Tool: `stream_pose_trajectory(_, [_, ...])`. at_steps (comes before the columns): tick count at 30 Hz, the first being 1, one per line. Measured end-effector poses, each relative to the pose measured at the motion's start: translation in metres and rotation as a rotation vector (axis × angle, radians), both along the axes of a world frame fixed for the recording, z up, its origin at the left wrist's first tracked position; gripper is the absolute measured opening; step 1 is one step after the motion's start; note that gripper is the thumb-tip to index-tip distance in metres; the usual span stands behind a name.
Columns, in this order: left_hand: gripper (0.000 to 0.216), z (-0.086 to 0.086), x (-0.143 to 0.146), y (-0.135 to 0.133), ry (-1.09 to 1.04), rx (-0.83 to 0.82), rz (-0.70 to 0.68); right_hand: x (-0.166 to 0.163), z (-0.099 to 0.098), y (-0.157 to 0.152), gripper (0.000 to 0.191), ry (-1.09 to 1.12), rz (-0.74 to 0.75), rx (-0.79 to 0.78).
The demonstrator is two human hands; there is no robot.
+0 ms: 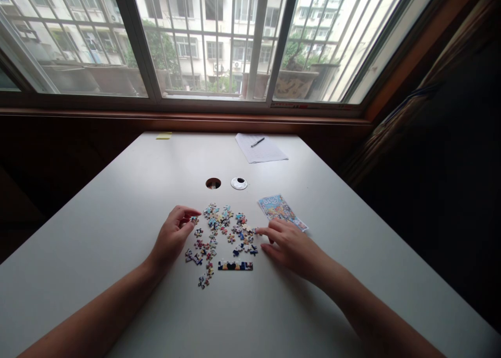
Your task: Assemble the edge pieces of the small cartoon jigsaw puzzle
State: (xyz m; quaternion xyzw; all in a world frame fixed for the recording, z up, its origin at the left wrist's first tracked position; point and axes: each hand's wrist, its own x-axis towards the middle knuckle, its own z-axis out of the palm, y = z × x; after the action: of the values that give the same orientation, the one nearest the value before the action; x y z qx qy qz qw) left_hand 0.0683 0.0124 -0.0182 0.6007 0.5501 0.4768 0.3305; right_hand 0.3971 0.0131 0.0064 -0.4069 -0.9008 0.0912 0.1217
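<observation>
Many small jigsaw puzzle pieces [213,219] lie scattered in a loose cluster on the white table, between my hands. My left hand [172,235] is at the cluster's left edge, with a puzzle piece [194,219] between thumb and index finger. On the right side, my right hand [287,243] has its fingers apart, the index fingertip at the pieces on the edge of the cluster. Nearer to me lies a joined strip of puzzle pieces [235,266], dark blue and yellow with a black heart shape.
A colourful picture card [279,210] lies partly behind my right hand. Farther back are a round table hole [213,183], a metallic ring-shaped cover [239,183], paper sheets [260,152] with a pen [257,142], and yellow sticky notes [164,135]. A barred window [211,39] stands beyond the table.
</observation>
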Motion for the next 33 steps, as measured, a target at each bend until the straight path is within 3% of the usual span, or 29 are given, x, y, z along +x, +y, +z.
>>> stream_pose_trajectory(6, [0.021, -0.002, -0.001, 0.001, 0.011, 0.017, -0.009, 0.002, 0.005, 0.001, 0.023, -0.003, -0.028, 0.001])
stream_pose_trajectory(13, [0.02, 0.0, 0.0, 0.001, 0.009, 0.007, -0.011, 0.001, -0.011, 0.006, 0.034, 0.059, -0.112, 0.178])
stream_pose_trajectory(21, [0.02, 0.005, 0.003, 0.0, 0.023, 0.021, -0.005, -0.014, -0.019, 0.001, 0.032, 0.06, 0.08, 0.192])
stream_pose_trajectory(33, [0.021, 0.006, 0.002, 0.0, 0.022, 0.016, -0.005, -0.014, -0.019, 0.003, 0.033, 0.114, 0.087, 0.172])
